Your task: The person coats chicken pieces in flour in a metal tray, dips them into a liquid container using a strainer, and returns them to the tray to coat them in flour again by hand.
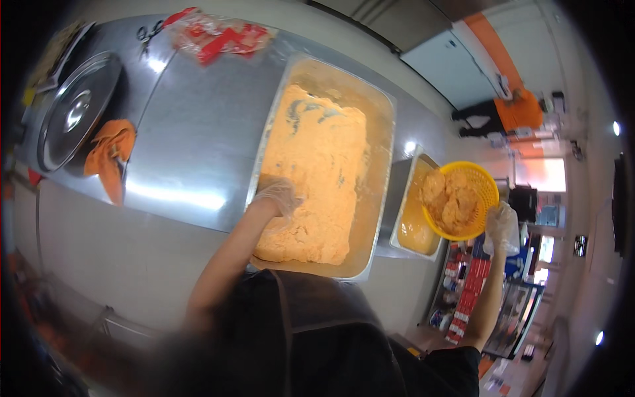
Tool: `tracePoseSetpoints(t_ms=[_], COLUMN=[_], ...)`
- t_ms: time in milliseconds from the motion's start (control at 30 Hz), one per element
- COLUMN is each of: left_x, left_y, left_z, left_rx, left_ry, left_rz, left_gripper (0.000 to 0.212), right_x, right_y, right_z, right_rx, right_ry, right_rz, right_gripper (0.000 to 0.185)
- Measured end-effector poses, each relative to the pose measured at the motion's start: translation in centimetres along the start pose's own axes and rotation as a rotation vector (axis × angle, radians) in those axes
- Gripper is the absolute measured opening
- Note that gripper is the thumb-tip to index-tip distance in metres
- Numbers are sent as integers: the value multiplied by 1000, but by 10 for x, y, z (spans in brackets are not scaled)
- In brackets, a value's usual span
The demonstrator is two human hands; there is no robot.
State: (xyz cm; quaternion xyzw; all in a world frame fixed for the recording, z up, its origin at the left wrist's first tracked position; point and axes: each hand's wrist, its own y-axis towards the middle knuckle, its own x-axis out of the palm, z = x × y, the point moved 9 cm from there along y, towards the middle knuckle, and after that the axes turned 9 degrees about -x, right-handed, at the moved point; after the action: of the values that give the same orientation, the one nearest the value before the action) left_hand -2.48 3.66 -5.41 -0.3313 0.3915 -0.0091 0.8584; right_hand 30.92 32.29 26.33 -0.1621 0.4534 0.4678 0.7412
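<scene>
A large metal pan [382, 198] lies before me, with a thick spread of orange breading flour [317, 154] over its bottom. My left hand [278, 201], in a clear plastic glove, is at the pan's left side, touching the flour; its fingers are partly hidden, and whether it grips anything is unclear. On the right, my gloved right hand [501, 231] holds a yellow plastic colander [491, 183] by its rim. Several pieces of coated raw meat, apparently chicken, [451, 203] lie in the colander, which is tilted over a smaller metal pan [397, 238] of orange liquid [416, 226].
On the steel table [198, 124] lie a round metal lid [79, 111], an orange cloth [111, 149], black-handled scissors [147, 35] and a red and clear plastic bag [218, 37]. A person in an orange shirt [523, 110] stands farther off.
</scene>
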Motion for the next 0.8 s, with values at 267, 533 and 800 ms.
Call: tracePoseSetpoints(t_ms=[267,533,800], left_x=[5,4,-3], left_y=[1,4,-4], left_z=[-11,-16,-11], left_rx=[-35,-21,-61], left_ry=[-9,-29,-24], left_rz=[-18,28,39], left_gripper=[50,47,47], right_x=[-77,-73,0], right_y=[84,175,160], right_z=[-45,-267,-319], right_rx=[131,-143,-436], right_ry=[89,221,259], right_rz=[82,33,284], right_gripper=[23,17,14])
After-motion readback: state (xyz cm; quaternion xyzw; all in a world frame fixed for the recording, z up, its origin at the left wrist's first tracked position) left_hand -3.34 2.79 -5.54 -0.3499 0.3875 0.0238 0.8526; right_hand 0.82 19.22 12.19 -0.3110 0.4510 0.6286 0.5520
